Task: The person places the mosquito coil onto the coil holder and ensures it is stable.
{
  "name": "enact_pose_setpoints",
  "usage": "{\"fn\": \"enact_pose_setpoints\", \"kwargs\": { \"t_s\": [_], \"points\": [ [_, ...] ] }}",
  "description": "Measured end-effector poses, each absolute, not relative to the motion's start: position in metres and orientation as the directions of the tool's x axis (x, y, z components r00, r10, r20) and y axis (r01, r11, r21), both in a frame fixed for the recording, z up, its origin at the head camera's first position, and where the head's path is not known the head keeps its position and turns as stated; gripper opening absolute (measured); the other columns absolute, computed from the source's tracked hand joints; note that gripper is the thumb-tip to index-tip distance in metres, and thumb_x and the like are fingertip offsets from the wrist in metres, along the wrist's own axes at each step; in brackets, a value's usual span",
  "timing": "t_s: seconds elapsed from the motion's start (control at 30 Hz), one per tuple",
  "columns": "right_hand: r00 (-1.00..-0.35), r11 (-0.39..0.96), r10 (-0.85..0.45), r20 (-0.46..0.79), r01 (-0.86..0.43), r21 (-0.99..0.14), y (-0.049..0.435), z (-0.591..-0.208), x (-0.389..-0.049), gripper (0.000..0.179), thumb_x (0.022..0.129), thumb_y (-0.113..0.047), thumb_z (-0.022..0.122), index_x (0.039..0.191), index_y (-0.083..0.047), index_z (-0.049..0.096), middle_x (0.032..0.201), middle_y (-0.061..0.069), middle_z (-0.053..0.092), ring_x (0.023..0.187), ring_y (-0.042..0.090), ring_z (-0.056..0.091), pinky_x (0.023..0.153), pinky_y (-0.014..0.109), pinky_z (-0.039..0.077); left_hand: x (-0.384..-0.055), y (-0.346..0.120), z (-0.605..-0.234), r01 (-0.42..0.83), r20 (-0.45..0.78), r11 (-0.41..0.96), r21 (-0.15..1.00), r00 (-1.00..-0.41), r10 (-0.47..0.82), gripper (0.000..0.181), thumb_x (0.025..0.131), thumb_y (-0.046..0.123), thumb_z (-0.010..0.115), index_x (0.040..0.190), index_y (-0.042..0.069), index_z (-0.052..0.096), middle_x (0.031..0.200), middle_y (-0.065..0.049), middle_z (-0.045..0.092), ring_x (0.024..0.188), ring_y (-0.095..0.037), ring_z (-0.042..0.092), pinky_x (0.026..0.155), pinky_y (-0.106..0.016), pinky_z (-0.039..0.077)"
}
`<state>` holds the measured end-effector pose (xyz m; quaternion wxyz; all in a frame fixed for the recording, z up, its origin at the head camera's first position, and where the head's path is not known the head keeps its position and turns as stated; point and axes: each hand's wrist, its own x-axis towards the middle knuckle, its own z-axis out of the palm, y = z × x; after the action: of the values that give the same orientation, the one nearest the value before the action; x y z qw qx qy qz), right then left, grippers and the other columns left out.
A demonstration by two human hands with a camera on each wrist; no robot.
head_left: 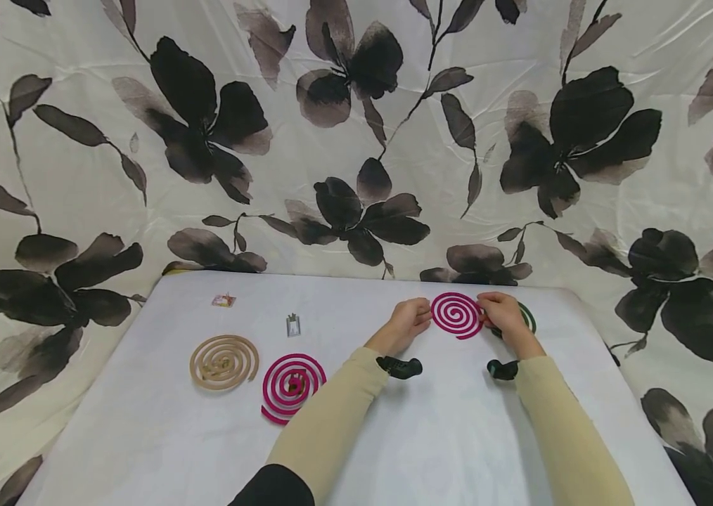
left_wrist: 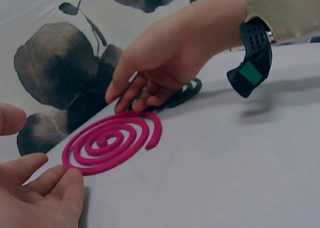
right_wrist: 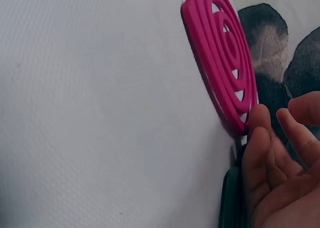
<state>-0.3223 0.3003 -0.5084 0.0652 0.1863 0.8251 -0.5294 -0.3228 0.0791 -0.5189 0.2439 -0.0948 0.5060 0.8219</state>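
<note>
A pink mosquito coil (head_left: 456,315) lies at the back right of the table, between my two hands. My left hand (head_left: 404,325) is at its left edge; in the left wrist view its fingertips (left_wrist: 70,180) touch the rim and the thumb is raised apart. My right hand (head_left: 507,318) is at the opposite edge, where the right wrist view shows fingertips (right_wrist: 259,120) against the rim and the thumb held away. Partly hidden under the right hand is a dark green coil (head_left: 528,318), just right of the pink one.
On the left lie a tan coil (head_left: 223,362) and a second pink coil (head_left: 293,386), partly covered by my left sleeve. Behind them are a small metallic piece (head_left: 293,325) and a small colourful packet (head_left: 223,301). A floral cloth (head_left: 356,140) hangs behind the white table (head_left: 445,436).
</note>
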Motion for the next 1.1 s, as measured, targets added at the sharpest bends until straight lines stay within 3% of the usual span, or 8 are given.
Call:
{"fn": "enact_pose_setpoints", "kwargs": {
  "t_s": [0.23,0.4,0.5,0.67,0.77,0.93,1.0,1.1],
  "points": [
    [-0.919,0.343,0.242,-0.312,0.382,-0.858,0.295,-0.506,-0.319,0.039,0.102,-0.022,0.048,0.133,0.001,0.054,0.118,0.018,0.055,0.085,0.018,0.054,0.067,0.024,0.051,-0.320,0.081,-0.516,-0.490,-0.405,-0.427,0.760,-0.871,0.279,0.041,0.096,0.010,0.050,0.132,-0.010,0.047,0.131,-0.024,0.050,0.117,-0.028,0.051,0.102,-0.037,0.040],
    [-0.925,0.356,0.238,-0.295,0.366,-0.860,0.292,-0.502,-0.316,0.040,0.101,-0.022,0.049,0.133,0.002,0.055,0.125,0.019,0.055,0.096,0.021,0.051,0.075,0.027,0.050,-0.319,0.084,-0.515,-0.435,-0.370,-0.321,0.841,-0.896,0.245,0.038,0.093,0.007,0.054,0.126,-0.011,0.055,0.118,-0.018,0.059,0.094,-0.018,0.054,0.095,-0.036,0.045],
    [-0.930,0.358,0.231,-0.285,0.354,-0.864,0.290,-0.500,-0.314,0.040,0.101,-0.021,0.049,0.132,0.003,0.055,0.129,0.020,0.055,0.103,0.023,0.051,0.079,0.029,0.048,-0.319,0.087,-0.516,-0.384,-0.340,-0.215,0.898,-0.916,0.215,0.037,0.088,0.007,0.058,0.122,-0.008,0.060,0.116,-0.012,0.062,0.094,-0.015,0.055,0.092,-0.034,0.047],
    [-0.942,0.330,0.216,-0.257,0.318,-0.889,0.291,-0.501,-0.313,0.038,0.101,-0.017,0.050,0.131,0.005,0.055,0.133,0.022,0.054,0.109,0.024,0.053,0.084,0.027,0.048,-0.319,0.088,-0.516,-0.320,-0.300,-0.088,0.943,-0.936,0.186,0.045,0.084,0.006,0.059,0.128,-0.003,0.060,0.123,-0.008,0.062,0.099,-0.015,0.055,0.089,-0.031,0.047],
    [-0.950,0.272,0.187,-0.248,0.293,-0.917,0.291,-0.505,-0.311,0.038,0.100,-0.013,0.051,0.132,0.007,0.054,0.132,0.021,0.054,0.103,0.017,0.055,0.080,0.023,0.050,-0.319,0.085,-0.518,-0.307,-0.280,-0.151,0.940,-0.944,0.174,0.047,0.085,0.001,0.057,0.132,-0.003,0.057,0.126,-0.010,0.060,0.090,-0.014,0.056,0.085,-0.030,0.049],
    [-0.950,0.113,0.159,-0.268,0.288,-0.951,0.282,-0.509,-0.305,0.036,0.099,-0.007,0.053,0.131,0.008,0.054,0.113,0.011,0.059,0.080,0.007,0.053,0.069,0.021,0.048,-0.317,0.078,-0.524,-0.268,-0.233,-0.238,0.934,-0.958,0.167,0.044,0.087,-0.003,0.057,0.131,-0.004,0.057,0.119,-0.013,0.062,0.081,-0.011,0.057,0.076,-0.027,0.053],
    [-0.949,0.057,0.160,-0.274,0.286,-0.957,0.276,-0.508,-0.302,0.036,0.099,-0.006,0.053,0.133,0.007,0.053,0.111,0.010,0.058,0.079,0.008,0.052,0.069,0.022,0.047,-0.315,0.074,-0.526,-0.246,-0.212,-0.229,0.942,-0.964,0.161,0.041,0.088,-0.003,0.059,0.129,-0.003,0.059,0.114,-0.012,0.063,0.080,-0.011,0.058,0.074,-0.027,0.053],
    [-0.946,-0.002,0.160,-0.283,0.286,-0.958,0.266,-0.505,-0.296,0.038,0.100,-0.007,0.052,0.135,0.006,0.052,0.121,0.012,0.055,0.085,0.009,0.053,0.073,0.021,0.048,-0.311,0.068,-0.526,-0.232,-0.205,-0.219,0.948,-0.969,0.139,0.036,0.088,-0.002,0.063,0.125,-0.001,0.063,0.109,-0.010,0.064,0.082,-0.011,0.060,0.074,-0.027,0.053]
  ]
}}
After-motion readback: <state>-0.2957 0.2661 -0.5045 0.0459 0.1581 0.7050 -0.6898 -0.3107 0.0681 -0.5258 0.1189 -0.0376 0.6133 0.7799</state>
